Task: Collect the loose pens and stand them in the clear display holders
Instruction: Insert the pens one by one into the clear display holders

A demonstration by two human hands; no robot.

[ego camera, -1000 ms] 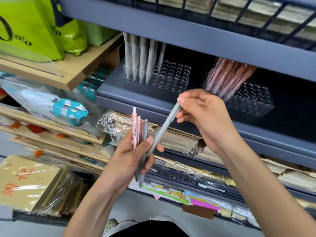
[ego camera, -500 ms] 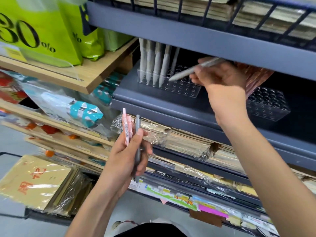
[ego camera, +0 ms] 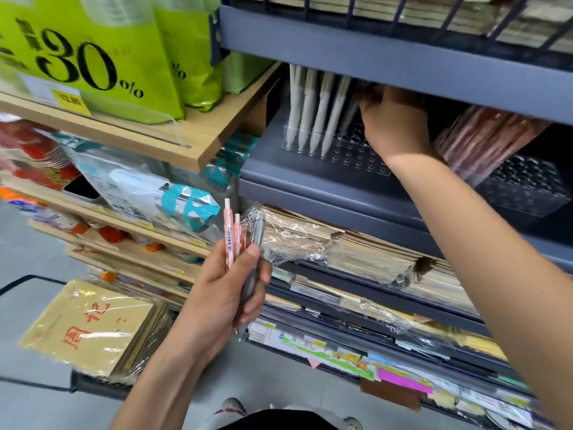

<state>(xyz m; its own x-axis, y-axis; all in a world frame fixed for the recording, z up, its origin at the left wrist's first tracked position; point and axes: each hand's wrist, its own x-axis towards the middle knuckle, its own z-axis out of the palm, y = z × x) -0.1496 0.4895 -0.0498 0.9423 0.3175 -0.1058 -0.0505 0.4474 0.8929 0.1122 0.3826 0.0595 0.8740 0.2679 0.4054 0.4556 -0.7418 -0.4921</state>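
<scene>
My left hand [ego camera: 229,290] grips a small bunch of loose pens: pink pens [ego camera: 231,234] and one grey pen [ego camera: 252,262], held upright below the shelf. My right hand [ego camera: 393,122] reaches under the upper shelf, over the left clear display holder [ego camera: 356,153]. Its fingers curl around a light grey pen [ego camera: 352,111] that is mostly hidden, beside a row of white-grey pens [ego camera: 310,110] standing in that holder. A second clear holder [ego camera: 524,187] at the right carries a bundle of pinkish pens [ego camera: 483,138].
The grey metal shelf [ego camera: 325,187] has a low overhanging shelf [ego camera: 372,54] just above the holders. Wrapped paper stacks [ego camera: 356,252] fill the shelves below. A wooden shelf [ego camera: 173,141] with green bags [ego camera: 102,54] stands at the left. Packaged goods crowd the lower left.
My right hand carried the grey pen from the left hand's bunch up to the left holder and now holds it down among the standing pens. The left hand stayed put.
</scene>
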